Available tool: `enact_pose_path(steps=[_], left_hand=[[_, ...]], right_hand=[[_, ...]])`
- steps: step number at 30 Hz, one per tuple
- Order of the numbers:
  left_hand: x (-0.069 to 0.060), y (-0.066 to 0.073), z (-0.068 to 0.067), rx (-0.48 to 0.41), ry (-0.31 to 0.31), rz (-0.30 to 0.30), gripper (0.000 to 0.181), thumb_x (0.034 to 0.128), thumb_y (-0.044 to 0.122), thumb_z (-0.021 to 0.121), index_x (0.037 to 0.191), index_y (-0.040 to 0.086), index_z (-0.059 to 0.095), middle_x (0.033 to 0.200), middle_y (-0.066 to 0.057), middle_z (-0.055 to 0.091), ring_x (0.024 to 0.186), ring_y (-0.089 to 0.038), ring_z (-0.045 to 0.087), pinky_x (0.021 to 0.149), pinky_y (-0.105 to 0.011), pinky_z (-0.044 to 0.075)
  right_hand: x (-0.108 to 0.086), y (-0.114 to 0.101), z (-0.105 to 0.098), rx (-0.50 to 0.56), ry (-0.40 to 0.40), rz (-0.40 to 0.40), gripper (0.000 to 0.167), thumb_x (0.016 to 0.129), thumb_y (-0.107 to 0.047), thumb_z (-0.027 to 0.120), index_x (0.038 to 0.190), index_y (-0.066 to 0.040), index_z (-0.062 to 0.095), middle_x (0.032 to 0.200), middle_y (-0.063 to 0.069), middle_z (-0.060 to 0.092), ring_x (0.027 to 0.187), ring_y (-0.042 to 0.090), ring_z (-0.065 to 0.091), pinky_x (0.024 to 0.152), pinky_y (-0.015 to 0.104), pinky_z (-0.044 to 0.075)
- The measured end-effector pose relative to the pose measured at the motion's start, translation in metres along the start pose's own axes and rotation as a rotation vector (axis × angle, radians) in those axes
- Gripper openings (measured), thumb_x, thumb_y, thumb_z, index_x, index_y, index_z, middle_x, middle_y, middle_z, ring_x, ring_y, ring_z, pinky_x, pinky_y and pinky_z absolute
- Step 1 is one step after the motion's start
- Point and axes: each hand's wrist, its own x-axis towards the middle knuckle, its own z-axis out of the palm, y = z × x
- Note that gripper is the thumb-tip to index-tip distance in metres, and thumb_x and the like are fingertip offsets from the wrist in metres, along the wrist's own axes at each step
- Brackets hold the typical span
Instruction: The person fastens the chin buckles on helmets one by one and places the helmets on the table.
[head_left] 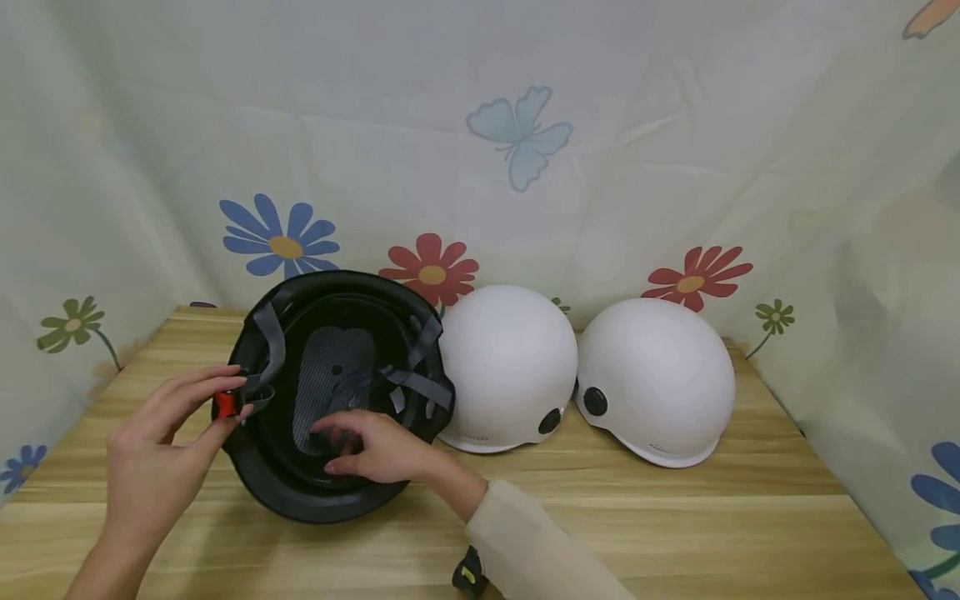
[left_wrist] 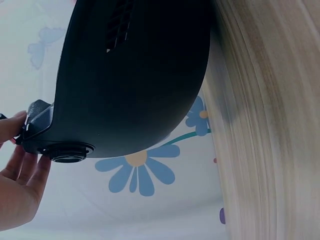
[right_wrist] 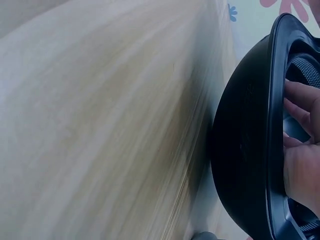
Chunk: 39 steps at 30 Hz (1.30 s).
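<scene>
A black helmet (head_left: 315,500) lies upside down on the table, its padded inside facing up. My left hand (head_left: 161,437) pinches a red-and-black buckle (head_left: 226,405) on the grey chin strap (head_left: 272,333) at the helmet's left rim. In the left wrist view, the fingertips sit beside a round black fitting (left_wrist: 67,152) on the helmet's outer shell. Over the hollow of the helmet is my right hand (head_left: 378,450), its fingers loosely bent and thumb apart, with no held thing visible. Another grey strap (head_left: 420,383) hangs at the right inner side.
Two white helmets (head_left: 506,367) (head_left: 660,375) stand dome up to the right of the black one, side by side. A small black item with a yellow-green mark (head_left: 468,573) lies near the right sleeve (head_left: 540,542). Flower-printed cloth (head_left: 600,167) encloses the wooden table (head_left: 675,533).
</scene>
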Motion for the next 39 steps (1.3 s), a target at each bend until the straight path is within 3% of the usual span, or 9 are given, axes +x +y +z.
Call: enact_pose_path(steps=[12,25,39], left_hand=[[-0.0001,-0.003,0.0014,-0.042,0.034,0.034,0.047,0.0541,-0.03,0.069,0.095,-0.006,0.068,0.102,-0.013,0.062,0.096,-0.003,0.057,0.084,-0.011,0.041],[0.0004,0.0001,0.0001,-0.021,0.017,0.011,0.046,0.0554,-0.03,0.069,0.095,-0.005,0.068,0.101,-0.015,0.062,0.096,-0.001,0.057,0.083,-0.011,0.041],[0.0003,-0.001,-0.001,-0.013,0.002,0.004,0.047,0.0556,-0.029,0.069,0.096,-0.005,0.068,0.102,-0.017,0.062,0.096,-0.001,0.057,0.083,-0.011,0.041]], right_hand=[[0.0085,-0.0058,0.0037,-0.095,0.02,0.099,0.038,0.083,-0.01,0.067,0.121,-0.011,0.057,0.083,-0.002,0.06,0.067,-0.003,0.051,0.064,0.009,0.04],[0.0081,-0.0061,0.0083,-0.14,0.069,0.095,0.033,0.083,-0.007,0.066,0.115,-0.011,0.06,0.081,-0.002,0.061,0.066,-0.004,0.05,0.063,0.007,0.039],[0.0041,-0.0026,0.01,-0.027,0.142,0.049,0.033,0.082,0.005,0.058,0.112,-0.008,0.062,0.081,-0.002,0.062,0.067,-0.005,0.051,0.063,0.008,0.04]])
